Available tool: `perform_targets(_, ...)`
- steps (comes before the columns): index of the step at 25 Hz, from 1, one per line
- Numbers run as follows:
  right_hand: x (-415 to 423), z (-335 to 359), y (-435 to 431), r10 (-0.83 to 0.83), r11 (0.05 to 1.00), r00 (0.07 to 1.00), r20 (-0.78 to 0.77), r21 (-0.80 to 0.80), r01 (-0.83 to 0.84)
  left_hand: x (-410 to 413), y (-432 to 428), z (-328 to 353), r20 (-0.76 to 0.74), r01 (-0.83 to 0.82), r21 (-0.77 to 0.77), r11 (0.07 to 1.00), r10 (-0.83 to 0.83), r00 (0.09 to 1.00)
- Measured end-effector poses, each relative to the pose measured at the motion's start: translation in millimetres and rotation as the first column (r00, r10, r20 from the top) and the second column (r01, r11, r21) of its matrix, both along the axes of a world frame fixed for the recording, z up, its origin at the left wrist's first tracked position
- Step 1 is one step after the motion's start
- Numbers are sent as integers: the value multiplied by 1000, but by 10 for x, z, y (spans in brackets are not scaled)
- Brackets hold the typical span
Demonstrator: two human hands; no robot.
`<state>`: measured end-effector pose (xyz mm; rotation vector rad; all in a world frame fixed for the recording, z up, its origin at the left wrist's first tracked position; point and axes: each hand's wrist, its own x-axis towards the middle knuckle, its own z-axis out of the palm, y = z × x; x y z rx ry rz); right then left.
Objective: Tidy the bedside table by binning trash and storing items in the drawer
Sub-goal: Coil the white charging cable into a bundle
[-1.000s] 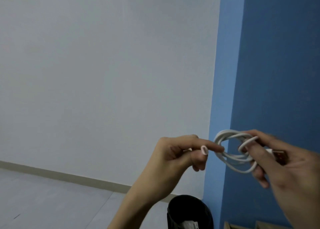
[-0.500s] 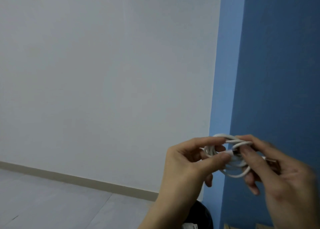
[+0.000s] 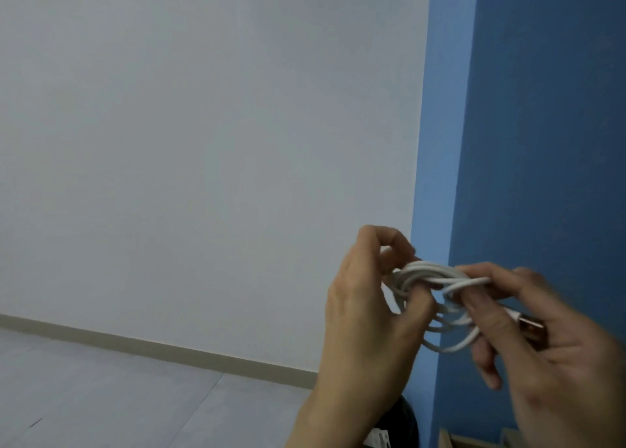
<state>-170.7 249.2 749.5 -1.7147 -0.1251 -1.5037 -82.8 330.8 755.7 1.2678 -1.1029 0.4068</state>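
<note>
In front of the corner where a white wall point(image 3: 203, 142) meets a blue wall point(image 3: 548, 108), a white cable point(image 3: 433, 271) is held in the air between both hands. The cable is wound into a small bundle of several loops, some of which hang slack below the fingers.

The left hand point(image 3: 362, 315) is curled round the left side of the bundle. Its thumb is pressed against the loops from below, and a bent finger is laid over them from above. The right hand point(image 3: 559, 346) is closed on the right side of the bundle, where the strands are pinched between its fingers. The metal plug point(image 3: 531, 327) at one end of the cable is seen among those fingers, pointing toward the palm.

Below the hands, at the lower edge of the view, part of a black bin point(image 3: 404, 420) is seen on the pale floor point(image 3: 101, 397). Something white point(image 3: 377, 439) lies in the bin, but too little of it is shown for it to be told. A skirting board point(image 3: 169, 349) runs along the foot of the white wall. A light wooden edge point(image 3: 467, 442) is seen at the bottom, under the blue wall.
</note>
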Motion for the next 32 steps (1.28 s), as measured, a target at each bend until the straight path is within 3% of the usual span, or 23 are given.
perform_targets(3,9,-20,-108,123,979,992,-23,170,-117,107,16,24,1,172,147,974,-174,985)
perform_targets(7,14,-47,-195,220,939,974,-48,281,-198,321,157,22,-109,503,285,816,-493,863)
perform_targets(10,1,-21,-181,255,928,964,-75,300,-222,360,149,-1,-72,448,268,853,-446,892)
perform_targets(16,-73,96,-110,81,990,984,-161,130,-61,225,73,-102,-19,331,87,940,-331,944)
perform_targets(19,-120,131,-149,227,970,947,-227,136,-200,189,56,-167,-1,238,35,971,-238,971)
perform_targets(22,-136,163,-134,429,903,829,-358,161,-398,163,35,-178,-25,157,23,987,-157,987)
perform_targets(27,-91,151,-149,267,964,871,-413,129,-234,132,14,-193,-11,79,46,996,-79,997)
perform_targets(32,-122,180,-82,340,940,859,-382,140,-310,90,33,-159,15,40,46,998,-41,999)
